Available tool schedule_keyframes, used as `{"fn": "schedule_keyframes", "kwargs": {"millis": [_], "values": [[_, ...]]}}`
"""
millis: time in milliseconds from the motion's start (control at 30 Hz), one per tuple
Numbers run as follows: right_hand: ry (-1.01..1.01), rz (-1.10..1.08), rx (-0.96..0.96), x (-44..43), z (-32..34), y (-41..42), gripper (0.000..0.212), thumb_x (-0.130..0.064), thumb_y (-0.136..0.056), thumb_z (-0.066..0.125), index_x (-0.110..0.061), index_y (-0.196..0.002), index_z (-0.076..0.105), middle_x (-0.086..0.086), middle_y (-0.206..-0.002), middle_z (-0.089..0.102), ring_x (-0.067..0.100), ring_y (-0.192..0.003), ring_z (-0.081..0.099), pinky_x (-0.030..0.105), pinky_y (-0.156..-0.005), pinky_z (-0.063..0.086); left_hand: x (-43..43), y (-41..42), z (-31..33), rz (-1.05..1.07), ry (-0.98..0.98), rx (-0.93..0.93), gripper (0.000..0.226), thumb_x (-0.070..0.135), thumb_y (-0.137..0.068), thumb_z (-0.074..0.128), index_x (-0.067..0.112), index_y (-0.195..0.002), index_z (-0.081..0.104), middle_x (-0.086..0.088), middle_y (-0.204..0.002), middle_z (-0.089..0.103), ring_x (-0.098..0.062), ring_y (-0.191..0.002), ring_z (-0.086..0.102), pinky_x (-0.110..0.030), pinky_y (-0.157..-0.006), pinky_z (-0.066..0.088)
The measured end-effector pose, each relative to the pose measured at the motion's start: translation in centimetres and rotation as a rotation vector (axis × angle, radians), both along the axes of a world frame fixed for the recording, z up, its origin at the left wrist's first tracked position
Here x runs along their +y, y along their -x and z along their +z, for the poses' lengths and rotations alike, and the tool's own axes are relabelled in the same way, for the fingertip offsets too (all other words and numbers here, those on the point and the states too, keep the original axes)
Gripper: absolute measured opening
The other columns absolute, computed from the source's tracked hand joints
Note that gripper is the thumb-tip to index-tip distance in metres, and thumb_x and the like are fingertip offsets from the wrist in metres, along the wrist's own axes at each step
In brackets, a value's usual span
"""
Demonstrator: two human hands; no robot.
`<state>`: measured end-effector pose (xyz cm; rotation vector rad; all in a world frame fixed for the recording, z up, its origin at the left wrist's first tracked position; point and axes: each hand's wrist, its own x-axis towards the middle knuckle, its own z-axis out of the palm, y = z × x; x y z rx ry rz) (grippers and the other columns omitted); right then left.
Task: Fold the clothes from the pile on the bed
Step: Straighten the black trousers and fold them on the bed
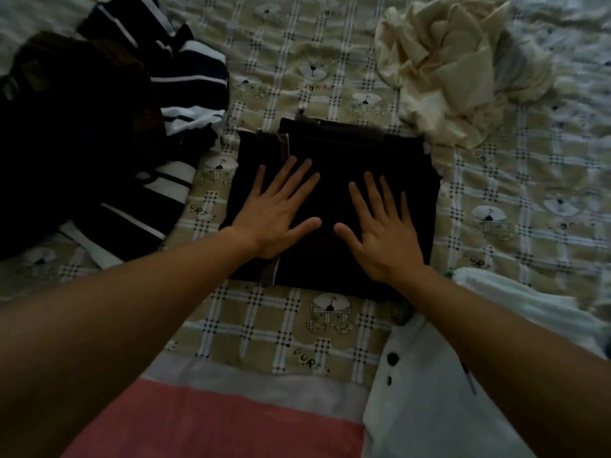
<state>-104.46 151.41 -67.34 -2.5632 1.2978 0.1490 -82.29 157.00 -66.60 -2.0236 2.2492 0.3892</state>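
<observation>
A dark folded garment (357, 153) lies as a neat rectangle in the middle of the bed, a paler trim showing along its left edge. My left hand (281, 213) presses flat on its left half with fingers spread. My right hand (380, 229) lies flat on its right half, fingers also spread and straight. To the left sits the pile of dark clothes (76, 137), with a navy and white striped garment (185, 77) draped over it. A crumpled cream garment (453, 71) lies at the back right.
The bed sheet (291, 328) is beige with a white and black check and small bear prints. A white garment with dark buttons (426, 375) lies at the near right. A pink and white cloth (211, 421) covers the near edge.
</observation>
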Motion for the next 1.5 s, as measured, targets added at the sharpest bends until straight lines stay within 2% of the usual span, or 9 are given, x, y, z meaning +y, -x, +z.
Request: {"fn": "schedule_keyframes", "kwargs": {"millis": [167,300,467,767,1000,1133,1233,1333,1500], "values": [[0.122,-0.286,-0.374,1.3,4.4,2.4,0.081,-0.05,-0.089,0.056,-0.019,-0.153,0.018,0.007,-0.159,0.015,0.024,-0.148,0.013,0.048,-0.119,0.017,2.5,-0.6,2.7,0.455,0.302,0.161,0.085,0.059,-0.085,0.053,0.019,-0.153,0.019,-0.008,-0.16,0.011,-0.03,-0.149,0.01,-0.054,-0.119,0.017],[-0.316,-0.792,-0.659,2.2,5.3,3.5,0.105,-0.046,-0.076,0.076,-0.025,-0.153,0.009,0.004,-0.156,0.025,0.022,-0.141,0.03,0.045,-0.112,0.035,3.6,-1.3,3.3,1.067,0.121,0.718,0.09,0.051,-0.073,0.078,0.014,-0.143,0.036,-0.008,-0.143,0.045,-0.026,-0.13,0.047,-0.041,-0.106,0.043],[-0.692,-0.788,-0.811,-0.1,5.6,2.3,0.098,-0.033,-0.073,0.082,-0.023,-0.149,0.021,0.001,-0.144,0.044,0.019,-0.127,0.047,0.035,-0.1,0.043,2.3,-2.2,5.1,1.044,-0.158,1.036,0.06,0.032,-0.074,0.083,0.022,-0.127,0.058,0.006,-0.115,0.064,-0.015,-0.103,0.062,-0.032,-0.088,0.051],[-0.656,-0.613,-0.879,-1.1,13.2,3.5,0.079,-0.005,-0.075,0.077,-0.021,-0.142,0.038,-0.003,-0.127,0.057,0.012,-0.112,0.058,0.026,-0.09,0.053,1.0,1.9,13.4,1.001,-0.243,1.206,0.032,0.003,-0.083,0.07,0.019,-0.11,0.066,-0.004,-0.102,0.073,-0.016,-0.078,0.074,-0.025,-0.057,0.059],[-0.538,-0.754,-0.989,5.3,24.8,17.0,0.086,-0.034,-0.059,0.088,-0.027,-0.135,0.048,-0.011,-0.121,0.063,0.003,-0.107,0.064,0.023,-0.084,0.055,4.3,12.8,23.4,0.851,-0.188,1.365,0.042,-0.001,-0.076,0.073,0.022,-0.109,0.062,0.005,-0.091,0.075,-0.01,-0.08,0.073,-0.023,-0.063,0.06],[-0.566,-0.981,-0.954,11.3,25.0,24.7,0.09,-0.053,-0.048,0.087,-0.031,-0.129,0.053,-0.011,-0.117,0.067,0.007,-0.104,0.066,0.017,-0.073,0.056,8.9,19.9,21.3,0.751,-0.277,1.36,0.05,0.001,-0.07,0.083,0.028,-0.106,0.06,0.016,-0.092,0.075,-0.004,-0.087,0.072,-0.018,-0.073,0.058],[-0.599,-1.143,-0.782,15.2,20.7,28.4,0.116,-0.08,-0.034,0.078,-0.032,-0.134,0.045,-0.003,-0.128,0.059,0.02,-0.116,0.057,0.034,-0.093,0.048,12.3,23.4,16.1,0.735,-0.426,1.35,0.054,-0.001,-0.075,0.079,0.031,-0.112,0.056,0.008,-0.102,0.074,-0.007,-0.099,0.069,-0.017,-0.076,0.056],[-0.566,-1.19,-0.612,17.9,15.7,29.2,0.097,-0.066,-0.071,0.066,-0.027,-0.15,0.024,0.005,-0.148,0.043,0.023,-0.133,0.043,0.031,-0.102,0.032,14.4,24.7,11.1,0.68,-0.525,1.197,0.069,0.016,-0.074,0.084,0.032,-0.128,0.045,0.018,-0.115,0.061,0.002,-0.105,0.064,-0.014,-0.079,0.052],[0.007,-1.062,-0.378,19.7,13.4,29.3,0.094,-0.045,-0.087,0.061,-0.027,-0.155,-0.002,0.005,-0.161,0.012,0.021,-0.147,0.015,0.037,-0.115,0.017,13.8,25.9,11.2,0.771,0.079,0.795,0.07,0.016,-0.082,0.076,0.021,-0.136,0.032,0.006,-0.125,0.047,-0.004,-0.113,0.052,-0.032,-0.097,0.048]]}}
